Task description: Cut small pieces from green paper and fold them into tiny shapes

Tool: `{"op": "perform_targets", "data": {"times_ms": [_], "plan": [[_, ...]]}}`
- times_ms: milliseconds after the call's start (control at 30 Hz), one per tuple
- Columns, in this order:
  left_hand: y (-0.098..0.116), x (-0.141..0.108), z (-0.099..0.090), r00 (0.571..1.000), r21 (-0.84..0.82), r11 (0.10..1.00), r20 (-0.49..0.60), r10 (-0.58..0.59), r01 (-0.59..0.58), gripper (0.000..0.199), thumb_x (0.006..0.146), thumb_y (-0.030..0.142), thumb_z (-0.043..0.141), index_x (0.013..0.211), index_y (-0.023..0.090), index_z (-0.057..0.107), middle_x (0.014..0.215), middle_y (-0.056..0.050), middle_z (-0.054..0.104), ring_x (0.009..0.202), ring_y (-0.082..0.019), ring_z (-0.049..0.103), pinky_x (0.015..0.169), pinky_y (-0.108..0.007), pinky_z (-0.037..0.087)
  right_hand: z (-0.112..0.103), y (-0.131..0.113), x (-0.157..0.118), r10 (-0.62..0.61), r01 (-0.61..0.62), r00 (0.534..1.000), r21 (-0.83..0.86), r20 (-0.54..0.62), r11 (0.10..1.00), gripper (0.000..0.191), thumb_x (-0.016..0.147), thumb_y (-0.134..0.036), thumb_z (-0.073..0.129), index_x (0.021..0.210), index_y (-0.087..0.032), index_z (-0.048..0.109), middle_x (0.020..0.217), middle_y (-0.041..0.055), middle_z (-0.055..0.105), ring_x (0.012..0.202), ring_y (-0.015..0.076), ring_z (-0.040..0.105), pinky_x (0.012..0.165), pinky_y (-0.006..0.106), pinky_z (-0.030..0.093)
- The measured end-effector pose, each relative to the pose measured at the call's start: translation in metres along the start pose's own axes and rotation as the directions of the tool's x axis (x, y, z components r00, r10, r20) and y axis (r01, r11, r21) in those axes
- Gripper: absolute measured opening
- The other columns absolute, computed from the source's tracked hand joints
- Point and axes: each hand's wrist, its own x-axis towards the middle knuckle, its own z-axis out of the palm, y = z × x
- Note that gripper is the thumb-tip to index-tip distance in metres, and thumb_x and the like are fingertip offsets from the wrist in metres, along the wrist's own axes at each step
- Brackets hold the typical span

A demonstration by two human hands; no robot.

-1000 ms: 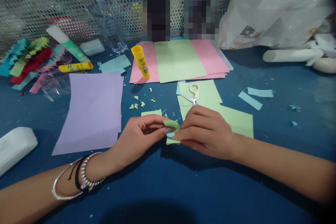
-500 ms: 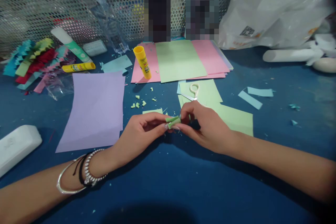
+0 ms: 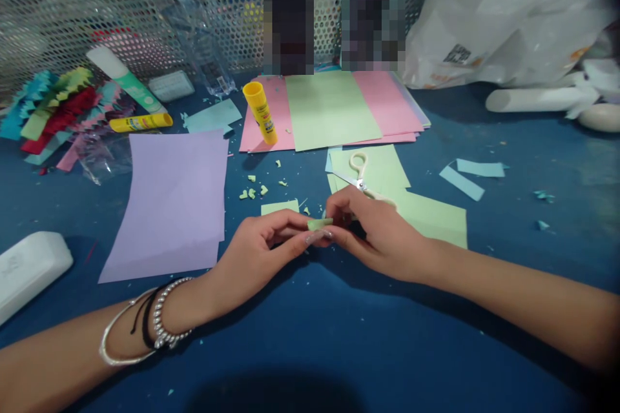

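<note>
A small folded piece of green paper (image 3: 320, 224) is pinched between both hands at the middle of the blue table. My left hand (image 3: 264, 242) grips its left end between thumb and fingers. From the other side, my right hand (image 3: 378, 232) holds its right end, fingers bent and the tips partly hidden. Just beyond the right hand lie white-handled scissors (image 3: 360, 174) on light green sheets (image 3: 433, 216). A green paper strip (image 3: 281, 207) rests behind the left hand, with several tiny green cut-outs (image 3: 252, 193) farther off.
Purple sheets (image 3: 169, 200) lie at left. A yellow glue stick (image 3: 260, 113) stands on pink sheets (image 3: 397, 103) at the back. Blue paper strips (image 3: 462, 182) lie at right, a white plastic bag (image 3: 489, 32) behind. A white case (image 3: 33, 274) sits far left, near fringed paper pieces (image 3: 58, 110).
The green paper has turned in the fingers: two raised edges showed before, now one narrow flat face. My right fingers have shifted slightly left, uncovering more of the scissors.
</note>
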Motion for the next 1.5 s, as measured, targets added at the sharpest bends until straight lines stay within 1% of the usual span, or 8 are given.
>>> {"op": "perform_targets", "data": {"times_ms": [233,433,700,800,933,1067,1333,1500], "plan": [[0.0011,0.0001,-0.0012,1.000,0.036,0.999,0.007,0.006,-0.006,0.017,0.083,0.028,0.056,0.096,0.020,0.064,0.087,-0.002,0.069,0.077,-0.010,0.063,0.070,-0.017,0.050,-0.0010,-0.0003,0.0000,0.007,-0.007,1.000,0.053,0.007,0.999,0.010,0.089,-0.028,0.044,0.093,-0.019,0.043,0.077,0.0002,0.056,0.061,0.0078,0.050,0.056,0.019,0.040],[0.0005,-0.0009,-0.0001,0.999,0.083,0.996,-0.001,0.034,-0.033,0.018,0.085,0.028,0.053,0.095,0.018,0.063,0.090,-0.004,0.069,0.078,-0.012,0.063,0.071,-0.020,0.050,-0.0025,-0.0012,0.0029,0.046,-0.044,0.998,-0.036,0.033,0.998,0.012,0.088,-0.030,0.044,0.085,-0.018,0.042,0.067,-0.0024,0.052,0.055,0.0082,0.044,0.051,0.020,0.033],[0.0022,-0.0030,-0.0008,0.997,0.214,0.975,0.052,0.057,-0.067,0.018,0.087,0.032,0.049,0.082,0.016,0.058,0.077,-0.002,0.066,0.071,-0.011,0.060,0.065,-0.020,0.047,-0.0029,0.0002,0.0048,-0.196,0.213,0.970,-0.120,0.144,0.970,0.020,0.090,-0.023,0.034,0.074,-0.017,0.043,0.068,0.0011,0.047,0.065,0.0126,0.039,0.059,0.025,0.030],[0.0003,-0.0034,-0.0027,0.990,0.333,0.932,0.069,0.126,-0.142,0.020,0.088,0.031,0.046,0.080,0.017,0.058,0.073,0.000,0.062,0.066,-0.010,0.055,0.061,-0.020,0.043,-0.0016,0.0007,0.0046,-0.289,0.312,0.943,-0.131,0.167,0.941,0.017,0.088,-0.020,0.035,0.073,-0.017,0.042,0.068,0.0011,0.045,0.063,0.0128,0.036,0.060,0.025,0.029],[-0.0025,-0.0043,-0.0035,0.963,0.411,0.871,0.080,0.258,-0.268,0.016,0.089,0.023,0.045,0.086,0.019,0.061,0.083,-0.001,0.062,0.077,-0.011,0.055,0.071,-0.021,0.042,-0.0006,0.0013,0.0035,-0.355,0.376,0.924,-0.168,0.142,0.911,0.017,0.087,-0.020,0.035,0.072,-0.018,0.041,0.066,0.0004,0.044,0.062,0.0129,0.034,0.059,0.026,0.029],[-0.0020,-0.0061,-0.0017,0.927,0.569,0.738,0.142,0.347,-0.363,0.015,0.090,0.019,0.043,0.091,0.019,0.058,0.080,-0.001,0.058,0.078,-0.013,0.050,0.071,-0.022,0.040,-0.0015,0.0008,0.0014,-0.399,0.414,0.910,-0.202,0.113,0.888,0.019,0.087,-0.020,0.033,0.070,-0.018,0.041,0.063,0.0003,0.042,0.060,0.0136,0.033,0.058,0.026,0.027],[-0.0046,-0.0047,0.0019,0.877,0.741,0.471,0.382,0.290,-0.479,0.026,0.092,0.020,0.027,0.072,0.016,0.043,0.067,-0.002,0.048,0.063,-0.016,0.036,0.059,-0.031,0.030,-0.0002,0.0004,0.0015,-0.422,0.452,0.889,-0.187,0.178,0.872,0.024,0.089,-0.022,0.031,0.068,-0.018,0.040,0.062,0.0007,0.041,0.062,0.0141,0.032,0.060,0.027,0.029],[-0.0055,-0.0058,0.0020,0.874,0.745,0.461,0.371,0.313,-0.481,0.025,0.092,0.019,0.023,0.073,0.017,0.039,0.068,-0.002,0.046,0.062,-0.016,0.035,0.059,-0.031,0.030,-0.0016,0.0013,0.0021,-0.368,0.387,0.913,-0.095,0.174,0.917,0.030,0.091,-0.036,0.031,0.070,-0.017,0.041,0.063,0.0008,0.041,0.062,0.0138,0.034,0.059,0.027,0.029]]}}
